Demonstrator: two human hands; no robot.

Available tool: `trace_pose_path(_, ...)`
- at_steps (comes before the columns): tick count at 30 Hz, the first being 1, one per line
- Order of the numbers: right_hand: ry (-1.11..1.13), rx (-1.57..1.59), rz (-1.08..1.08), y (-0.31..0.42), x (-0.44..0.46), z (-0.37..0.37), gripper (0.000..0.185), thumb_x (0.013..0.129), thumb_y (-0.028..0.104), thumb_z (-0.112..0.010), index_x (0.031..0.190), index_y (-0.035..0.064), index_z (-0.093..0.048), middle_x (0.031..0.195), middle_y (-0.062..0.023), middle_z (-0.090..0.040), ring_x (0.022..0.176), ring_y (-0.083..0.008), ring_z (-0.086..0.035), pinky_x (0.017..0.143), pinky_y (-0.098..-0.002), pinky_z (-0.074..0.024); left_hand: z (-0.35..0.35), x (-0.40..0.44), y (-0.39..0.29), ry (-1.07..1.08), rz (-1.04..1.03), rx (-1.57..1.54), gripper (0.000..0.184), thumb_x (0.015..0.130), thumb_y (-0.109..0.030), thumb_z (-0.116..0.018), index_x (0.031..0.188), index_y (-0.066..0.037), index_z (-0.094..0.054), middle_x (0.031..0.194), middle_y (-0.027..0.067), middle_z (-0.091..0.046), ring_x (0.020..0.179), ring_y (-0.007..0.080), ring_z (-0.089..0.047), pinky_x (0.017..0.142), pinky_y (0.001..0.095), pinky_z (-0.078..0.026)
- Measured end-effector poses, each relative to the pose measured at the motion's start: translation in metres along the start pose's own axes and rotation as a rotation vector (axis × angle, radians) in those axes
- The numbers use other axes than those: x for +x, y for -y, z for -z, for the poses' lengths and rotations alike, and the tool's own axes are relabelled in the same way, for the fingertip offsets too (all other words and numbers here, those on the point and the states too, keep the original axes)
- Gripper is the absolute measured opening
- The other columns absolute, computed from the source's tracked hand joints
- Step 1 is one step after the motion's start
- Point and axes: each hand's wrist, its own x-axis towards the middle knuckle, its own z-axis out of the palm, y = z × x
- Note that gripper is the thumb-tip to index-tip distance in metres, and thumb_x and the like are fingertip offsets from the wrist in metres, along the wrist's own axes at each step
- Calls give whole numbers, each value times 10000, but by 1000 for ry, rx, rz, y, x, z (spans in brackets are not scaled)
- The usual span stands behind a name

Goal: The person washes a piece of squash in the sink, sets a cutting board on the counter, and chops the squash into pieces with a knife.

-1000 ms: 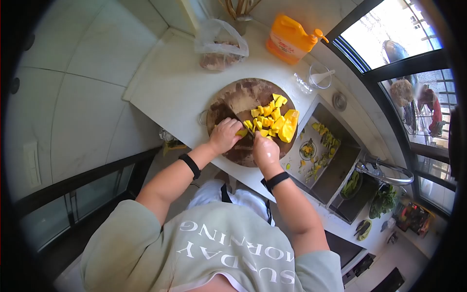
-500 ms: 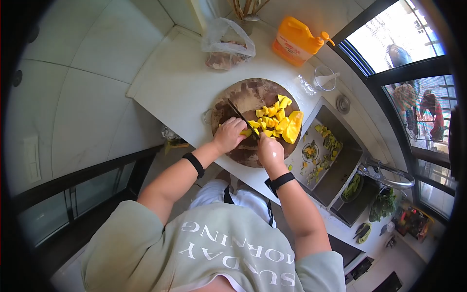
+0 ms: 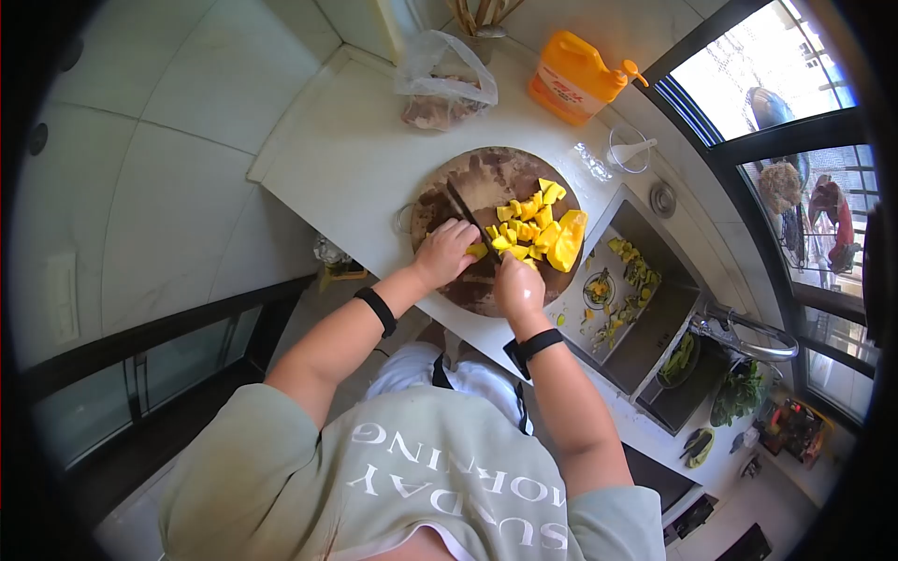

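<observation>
Right hand [image 3: 519, 288]: your fingers are closed around the handle end of the knife [image 3: 473, 220], no gap showing. Blade runs from that fist up across the round board [image 3: 477, 178], tip toward the board's far left part.

Left hand [image 3: 447, 251]: fingers curled and close together, pressing a yellow piece [image 3: 478, 251] to the board just left of the blade. Thumb mostly hidden; cannot tell how it bears on the piece.

Cut yellow chunks [image 3: 543, 217] lie loosely grouped on the board, right of the blade; the large yellow slab [image 3: 567, 241] sits at their right side, near the board's edge by the sink [image 3: 666, 313].

Against the frame half a second back: the blade shows more of its flat side, where it looked thinner. Both hands keep their holds. Chunks and slab stay grouped much the same; the whole view shifts slightly.
</observation>
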Motion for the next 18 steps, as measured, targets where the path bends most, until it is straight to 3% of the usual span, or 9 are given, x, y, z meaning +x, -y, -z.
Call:
trace_pose_path(5, 3, 36, -86, -9, 2, 39, 221, 892, 240, -590, 964, 34, -624, 832, -216, -679, 820, -390, -665, 732, -481, -528, 10, -20, 1, 103, 136, 227, 403, 674, -171, -763, 1031, -137, -581, 961, 31, -599, 952, 218, -569, 874, 399, -387)
trace_pose_path(7, -58, 22, -40, -14, -2, 37, 218, 902, 277, -559, 903, 65, -609, 775, -192, -678, 752, -376, -671, 681, -489, -526, 2, -27, 10, 6, -188, 360, 358, 708, -228, -728, 1037, -163, -601, 1009, 17, -610, 1010, 197, -562, 896, 384, -374)
trace_pose_path(10, -97, 12, -41, -5, -16, 57, 205, 906, 269, -547, 941, 68, -569, 735, -197, -664, 714, -391, -661, 652, -500, -519, -15, -32, 22, -122, -250, 453, 338, 721, -272, -704, 1036, -182, -621, 1070, 9, -612, 1074, 171, -546, 931, 371, -357)
trace_pose_path(12, -31, 24, 56, 0, -29, 71, 224, 921, 210, -544, 1080, 55, -572, 798, -226, -664, 745, -417, -648, 660, -512, -512, -18, -40, 25, -127, -229, 389, 358, 718, -272, -711, 1051, -177, -624, 1088, 11, -608, 1095, 175, -539, 947, 378, -358)
trace_pose_path(18, 47, -53, 181, 12, -51, 64, 207, 916, 182, -545, 1083, 60, -551, 736, -206, -653, 691, -408, -640, 623, -503, -511, -9, -62, 22, -140, -200, 219, 458, 668, -250, -763, 1097, -152, -634, 1115, 30, -596, 1093, 240, -536, 956, 422, -429)
